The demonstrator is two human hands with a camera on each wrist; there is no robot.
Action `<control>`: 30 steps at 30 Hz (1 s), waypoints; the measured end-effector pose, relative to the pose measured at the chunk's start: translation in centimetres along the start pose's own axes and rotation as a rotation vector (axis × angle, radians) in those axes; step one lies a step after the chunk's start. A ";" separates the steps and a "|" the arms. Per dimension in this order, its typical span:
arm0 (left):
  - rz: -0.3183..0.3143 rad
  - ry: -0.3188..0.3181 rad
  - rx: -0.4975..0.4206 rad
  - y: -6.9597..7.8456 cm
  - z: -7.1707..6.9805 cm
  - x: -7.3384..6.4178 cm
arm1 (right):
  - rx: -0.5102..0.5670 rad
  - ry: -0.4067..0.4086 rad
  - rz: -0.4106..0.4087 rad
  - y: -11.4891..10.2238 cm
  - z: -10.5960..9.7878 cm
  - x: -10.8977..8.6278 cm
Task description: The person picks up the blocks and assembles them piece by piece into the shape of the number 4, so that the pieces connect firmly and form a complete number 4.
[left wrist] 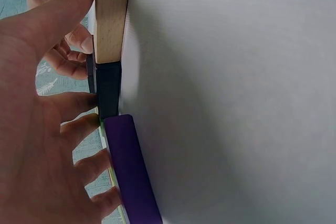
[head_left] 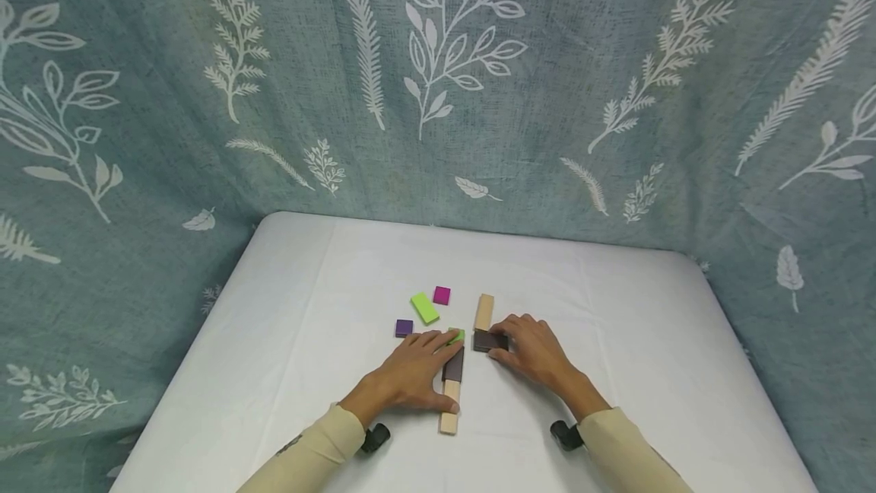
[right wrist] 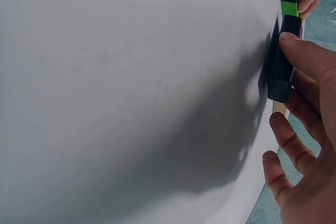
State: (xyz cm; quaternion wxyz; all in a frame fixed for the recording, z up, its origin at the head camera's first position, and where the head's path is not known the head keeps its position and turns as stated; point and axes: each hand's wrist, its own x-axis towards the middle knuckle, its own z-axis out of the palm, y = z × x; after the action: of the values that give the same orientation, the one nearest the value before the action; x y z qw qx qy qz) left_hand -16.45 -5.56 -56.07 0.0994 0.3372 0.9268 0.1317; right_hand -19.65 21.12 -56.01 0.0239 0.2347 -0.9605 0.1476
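Dark block (head_left: 487, 341) sits just right of the lower centre of the head frame, pinched between the thumb and fingers of the right hand (head_left: 537, 350). A tan block (head_left: 484, 311) extends above it. To its left, the left hand (head_left: 416, 373) spreads loosely extended fingers over a row: green block (head_left: 458, 335) on top, second dark block (head_left: 453, 366), then wooden block (head_left: 448, 424), touched by the thumb. Purple block (head_left: 404, 329), lime block (head_left: 425, 309) and magenta block (head_left: 442, 295) lie towards the upper left of that row.
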 end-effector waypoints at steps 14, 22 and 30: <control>0.012 0.011 0.002 -0.2 0.0 0.1 | -0.013 0.007 -0.022 -0.6 0.0 0.9; -0.003 -0.001 0.004 -0.2 0.0 0.1 | -0.019 -0.022 -0.008 -1.0 0.3 1.2; 0.001 0.003 0.016 -0.1 0.1 0.1 | -0.033 -0.031 -0.001 -1.2 0.6 1.4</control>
State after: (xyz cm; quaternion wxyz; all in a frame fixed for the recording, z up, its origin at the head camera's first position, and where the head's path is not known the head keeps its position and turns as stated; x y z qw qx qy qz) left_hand -16.59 -5.58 -56.23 0.0953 0.3384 0.9278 0.1251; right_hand -20.33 19.30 -56.11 0.0128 0.2368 -0.9630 0.1279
